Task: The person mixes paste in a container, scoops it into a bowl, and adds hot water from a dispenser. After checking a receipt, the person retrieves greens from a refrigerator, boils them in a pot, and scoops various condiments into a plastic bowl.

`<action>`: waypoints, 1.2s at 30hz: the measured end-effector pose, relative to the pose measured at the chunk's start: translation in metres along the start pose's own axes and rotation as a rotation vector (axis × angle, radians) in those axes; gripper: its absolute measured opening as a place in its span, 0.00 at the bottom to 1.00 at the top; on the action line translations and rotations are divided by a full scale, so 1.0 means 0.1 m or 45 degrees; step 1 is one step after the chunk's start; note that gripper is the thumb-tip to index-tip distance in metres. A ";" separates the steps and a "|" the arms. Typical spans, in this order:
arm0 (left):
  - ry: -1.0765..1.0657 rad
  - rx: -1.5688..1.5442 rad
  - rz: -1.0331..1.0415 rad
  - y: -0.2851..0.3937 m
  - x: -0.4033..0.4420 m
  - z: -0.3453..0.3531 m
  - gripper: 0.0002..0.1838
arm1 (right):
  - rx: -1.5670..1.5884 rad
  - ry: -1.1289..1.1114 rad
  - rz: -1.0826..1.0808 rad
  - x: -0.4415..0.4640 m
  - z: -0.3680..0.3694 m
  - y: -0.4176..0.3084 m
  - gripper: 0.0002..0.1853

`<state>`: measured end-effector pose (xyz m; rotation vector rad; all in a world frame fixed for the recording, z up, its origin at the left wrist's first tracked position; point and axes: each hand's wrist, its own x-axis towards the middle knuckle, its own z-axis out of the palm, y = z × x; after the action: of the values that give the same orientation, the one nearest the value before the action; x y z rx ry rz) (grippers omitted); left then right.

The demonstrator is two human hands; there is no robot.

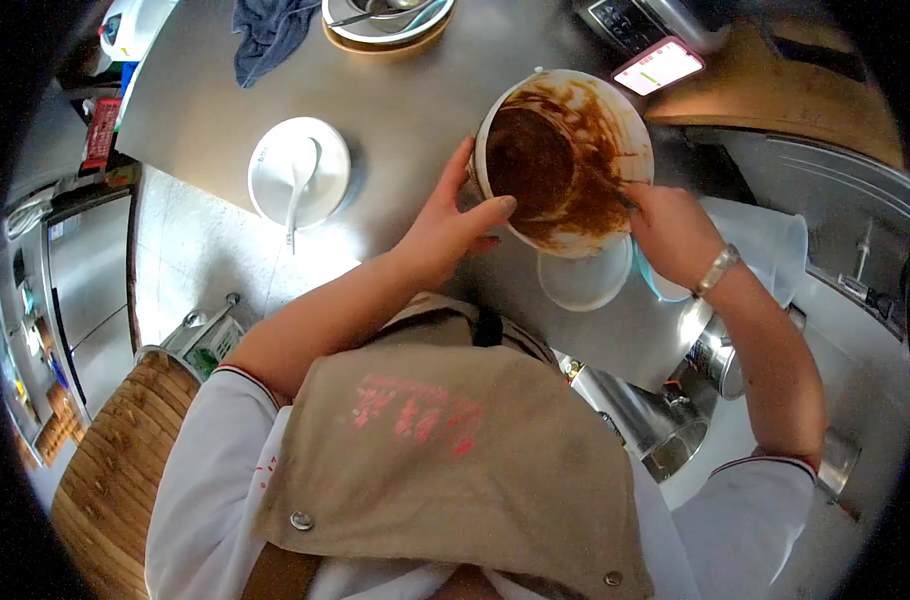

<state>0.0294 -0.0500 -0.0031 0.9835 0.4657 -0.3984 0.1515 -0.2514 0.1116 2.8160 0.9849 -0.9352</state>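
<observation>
A white tub (630, 130) is tipped toward me above the steel counter, its inner wall smeared with brown paste (530, 160). My left hand (455, 220) grips its left rim, thumb over the edge. At the lower right of the opening, my right hand (675, 230) is closed with its fingers at the rim. A short dark piece shows by those fingertips; what it belongs to is hidden. Below the tub lies a translucent round lid (580, 285). Left of my left hand stands a white bowl (265, 190) with a white spoon (300, 170) in it.
A lit phone (660, 66) and an appliance (625, 22) are at the back right. Stacked bowls (387, 45) with utensils and a dark cloth (270, 38) lie at the back. A translucent container (775, 245) and metal vessels (645, 425) are on my right.
</observation>
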 end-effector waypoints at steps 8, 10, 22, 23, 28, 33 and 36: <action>0.514 0.771 0.470 -0.07 -0.59 -0.99 0.14 | 0.869 -0.083 0.404 -0.63 -0.14 0.00 0.13; 0.870 0.900 0.568 -0.02 -0.87 -1.30 0.14 | 1.026 -0.077 0.449 -0.75 -0.08 0.01 0.13; 0.728 -0.034 -0.154 -0.16 -0.92 -1.80 0.13 | 1.655 0.030 0.224 -1.05 0.18 0.23 0.12; 0.730 0.013 -0.137 -0.20 -0.92 -1.83 0.12 | 1.748 -0.013 0.227 -1.06 0.16 0.22 0.13; 0.859 0.282 -0.073 -0.19 -1.05 -1.79 0.16 | 2.047 0.004 0.206 -1.12 0.21 0.23 0.14; 1.299 0.985 0.264 -0.19 -1.00 -2.18 0.27 | 2.186 0.087 0.228 -1.22 0.31 0.16 0.14; 1.282 0.842 0.314 -0.26 -0.87 -2.59 0.28 | 2.138 0.217 0.203 -1.25 0.44 0.12 0.14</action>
<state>-0.1065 0.1694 -0.0958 1.8573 1.1405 0.2324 0.0568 -0.3407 0.1413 3.9890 -0.4734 -2.2427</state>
